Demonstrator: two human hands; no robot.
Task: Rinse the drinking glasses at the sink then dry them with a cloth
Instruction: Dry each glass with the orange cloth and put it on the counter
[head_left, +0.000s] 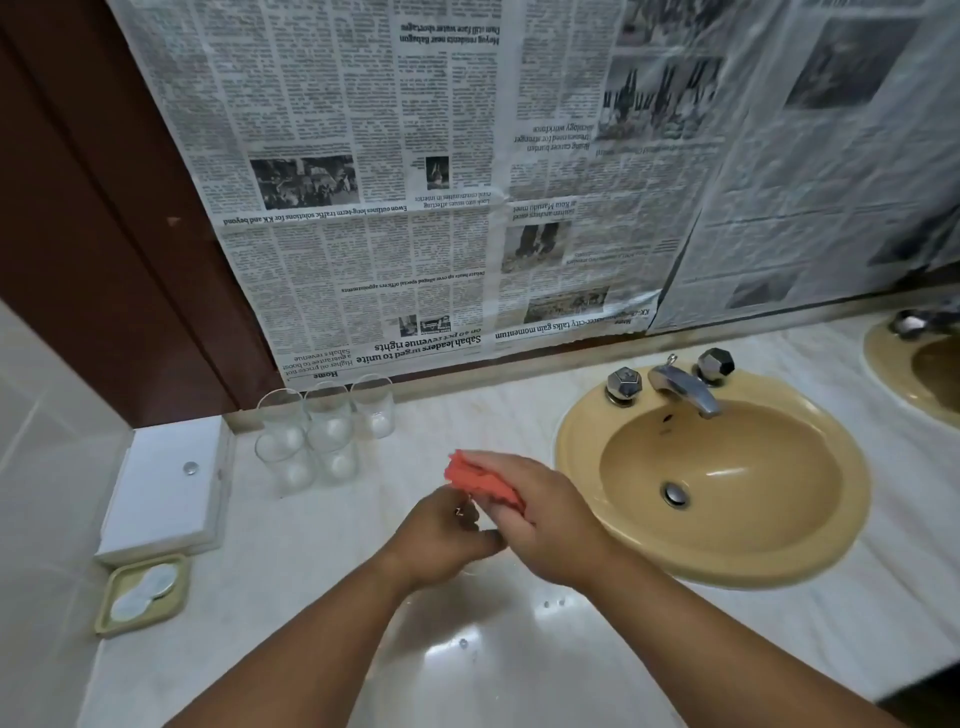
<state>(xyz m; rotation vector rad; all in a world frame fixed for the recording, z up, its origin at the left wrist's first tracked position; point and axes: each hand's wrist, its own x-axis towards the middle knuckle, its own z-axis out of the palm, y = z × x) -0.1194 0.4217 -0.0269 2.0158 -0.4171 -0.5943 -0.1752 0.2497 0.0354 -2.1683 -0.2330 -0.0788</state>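
Above the marble counter, left of the sink (576, 441), my two hands meet. My right hand (545, 514) holds a bunched red cloth (480, 480), fingers laid along its top. My left hand (441, 535) is curled just below and left of the cloth, around what looks like a clear drinking glass. That glass is almost wholly hidden by both hands and the cloth. Several clear drinking glasses (311, 436) stand upright in a cluster at the back left of the counter, apart from my hands.
The tan basin has a chrome tap (685, 387) with two faceted knobs, and no water is running. A white box (166, 488) and a green soap dish (143, 595) sit at the counter's left edge. A second basin (883, 358) shows at far right. Newspaper covers the wall.
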